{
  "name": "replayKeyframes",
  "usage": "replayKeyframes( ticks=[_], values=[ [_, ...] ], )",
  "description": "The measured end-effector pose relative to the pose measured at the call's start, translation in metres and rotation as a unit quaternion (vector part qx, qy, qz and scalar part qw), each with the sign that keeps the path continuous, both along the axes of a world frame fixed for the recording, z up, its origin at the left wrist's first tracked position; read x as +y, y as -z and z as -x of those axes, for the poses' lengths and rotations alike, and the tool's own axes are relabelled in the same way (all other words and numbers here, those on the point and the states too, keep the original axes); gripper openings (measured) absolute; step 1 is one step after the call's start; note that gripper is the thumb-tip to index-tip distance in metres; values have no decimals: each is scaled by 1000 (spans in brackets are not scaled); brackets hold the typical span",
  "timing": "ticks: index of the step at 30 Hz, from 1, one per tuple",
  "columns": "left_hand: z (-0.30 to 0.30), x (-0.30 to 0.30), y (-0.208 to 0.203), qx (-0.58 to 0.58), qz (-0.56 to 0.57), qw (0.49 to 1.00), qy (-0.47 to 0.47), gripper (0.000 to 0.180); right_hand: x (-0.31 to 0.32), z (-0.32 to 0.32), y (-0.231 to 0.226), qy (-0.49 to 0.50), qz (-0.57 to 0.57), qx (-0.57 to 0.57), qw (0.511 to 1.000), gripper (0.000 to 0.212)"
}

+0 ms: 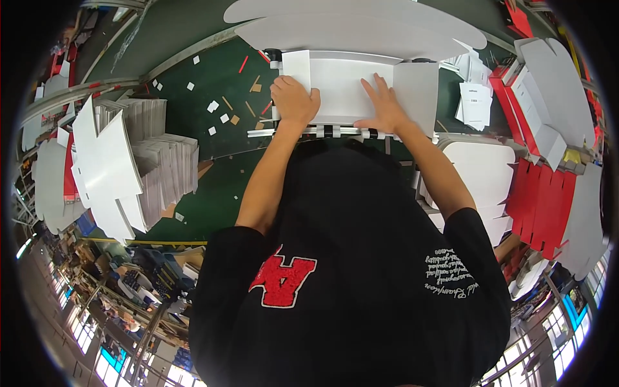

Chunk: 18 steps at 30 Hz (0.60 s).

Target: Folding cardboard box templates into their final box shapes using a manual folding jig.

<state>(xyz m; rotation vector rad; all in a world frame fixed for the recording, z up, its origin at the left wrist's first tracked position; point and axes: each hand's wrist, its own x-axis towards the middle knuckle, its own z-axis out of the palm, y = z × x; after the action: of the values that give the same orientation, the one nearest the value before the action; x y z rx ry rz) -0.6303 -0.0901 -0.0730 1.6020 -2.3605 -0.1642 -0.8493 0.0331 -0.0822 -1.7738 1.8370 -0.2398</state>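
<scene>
A partly folded white cardboard box (345,80) sits in a metal frame (261,133) with black clamps. Its large rounded lid panel (361,26) stretches away at the far side. At the box's left end, my left hand (294,101) is closed over the side panel, fingers curled at the outer edge and thumb toward the inside. My right hand (385,108) lies at the near right part of the box, its fingers spread over the white inner surface. What lies under my palms is hidden.
Stacked flat cardboard sheets (164,161) stand on the left, beside a tilted white blank (106,164). White blanks (480,168) and red cartons (538,203) are on the right, with printed leaflets (475,105) nearby. Small paper scraps (213,106) litter the green table (213,145).
</scene>
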Motion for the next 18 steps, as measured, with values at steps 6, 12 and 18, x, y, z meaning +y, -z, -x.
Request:
replayKeyframes(
  ticks=[6, 12, 18],
  values=[
    [4, 0, -35, 32, -187, 982, 3, 32, 3, 7, 7, -6, 9, -22, 1000, 108],
    [8, -9, -21, 155, -148, 974, -69, 33, 3, 9, 5, -11, 14, -30, 999, 106],
    [10, -6, 15, 21, 61, 998, 16, 31, 2, 9, 7, -8, -17, -15, 1000, 104]
  ],
)
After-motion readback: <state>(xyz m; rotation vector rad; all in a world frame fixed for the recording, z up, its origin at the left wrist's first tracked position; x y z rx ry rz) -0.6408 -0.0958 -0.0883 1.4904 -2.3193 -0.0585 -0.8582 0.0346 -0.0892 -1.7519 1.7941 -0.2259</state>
